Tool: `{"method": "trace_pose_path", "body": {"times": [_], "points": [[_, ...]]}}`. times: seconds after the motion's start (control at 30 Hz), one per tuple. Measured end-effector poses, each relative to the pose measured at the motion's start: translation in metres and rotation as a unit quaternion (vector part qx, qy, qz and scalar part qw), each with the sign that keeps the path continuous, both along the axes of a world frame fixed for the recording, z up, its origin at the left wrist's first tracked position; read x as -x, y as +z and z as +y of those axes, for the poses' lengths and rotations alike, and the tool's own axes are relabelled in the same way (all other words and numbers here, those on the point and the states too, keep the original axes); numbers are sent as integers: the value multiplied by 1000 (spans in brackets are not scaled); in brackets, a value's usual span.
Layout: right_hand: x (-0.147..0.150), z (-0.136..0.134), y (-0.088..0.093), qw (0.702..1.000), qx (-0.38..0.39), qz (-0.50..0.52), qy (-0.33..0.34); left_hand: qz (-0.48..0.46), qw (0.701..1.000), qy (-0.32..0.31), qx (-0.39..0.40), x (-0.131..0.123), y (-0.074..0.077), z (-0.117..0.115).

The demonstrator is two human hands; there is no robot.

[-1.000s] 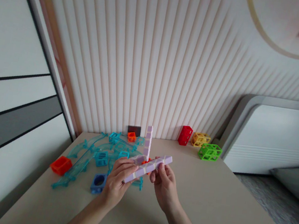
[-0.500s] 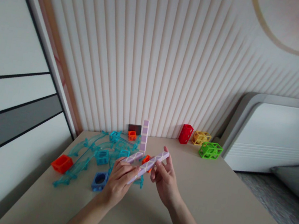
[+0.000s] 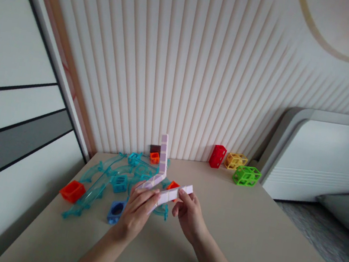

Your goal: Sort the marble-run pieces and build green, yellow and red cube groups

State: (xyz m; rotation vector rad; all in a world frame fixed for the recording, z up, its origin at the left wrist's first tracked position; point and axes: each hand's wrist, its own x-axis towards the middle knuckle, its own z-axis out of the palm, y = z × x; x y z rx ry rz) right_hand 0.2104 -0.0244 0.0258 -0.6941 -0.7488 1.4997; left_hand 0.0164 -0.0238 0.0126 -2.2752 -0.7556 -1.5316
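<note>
Both hands hold a pale purple chain of linked blocks (image 3: 162, 171) above the beige table (image 3: 244, 237). My left hand (image 3: 136, 212) is closed round the bend of the chain; one arm of it stands up from there to about the wall's base. My right hand (image 3: 187, 214) pinches the other arm, a short straight run of blocks pointing right. Behind the hands lie several clear teal track pieces (image 3: 101, 181) and a blue cube (image 3: 115, 212).
A red open cube (image 3: 72, 190) sits at the table's left edge. Small orange cubes (image 3: 154, 158) lie among the tracks. Red (image 3: 217, 156), yellow (image 3: 234, 160) and green (image 3: 246, 175) lattice cubes stand by the ribbed wall. A white bed headboard (image 3: 321, 157) is at right.
The chain has been turned in my hands: the upright arm shifted left and leans a little, and the straight arm in my right hand swung lower and looks shorter.
</note>
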Motion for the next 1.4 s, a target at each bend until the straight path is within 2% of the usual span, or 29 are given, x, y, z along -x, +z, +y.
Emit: {"method": "trace_pose_path", "body": {"times": [0.17,0.27,0.33,0.4,0.53,0.6,0.67,0.8,0.97,1.07,1.27,1.4], "points": [[3,0,-4,999,14,-18,39,6,999,26,-25,7,5,-1],[-2,1,-4,999,-12,-49,-17,7,999,27,-26,5,8,0],[-6,1,-4,991,-62,-106,-54,-9,999,29,-17,1,10,1],[-11,0,-5,966,-139,-209,-72,-39,999,33,-1,-2,10,2],[-17,0,-6,867,-274,-389,-146,-72,996,40,20,-5,10,3],[-19,0,-5,830,-300,-433,-183,-64,997,40,22,-5,11,2],[-20,0,-4,811,-299,-465,-192,-63,997,46,29,-5,14,1],[-21,-4,-8,793,-273,-526,-142,-82,994,55,40,-1,23,-4],[-13,-14,-12,738,-338,-583,-38,-62,997,38,40,9,25,-5],[-8,-18,-10,746,-339,-573,-5,-29,998,50,28,12,24,-3],[-6,-20,-1,808,-298,-503,72,-25,996,80,-8,14,26,-1],[-5,-20,-1,820,-286,-487,91,-25,996,79,-24,18,22,1]]}}
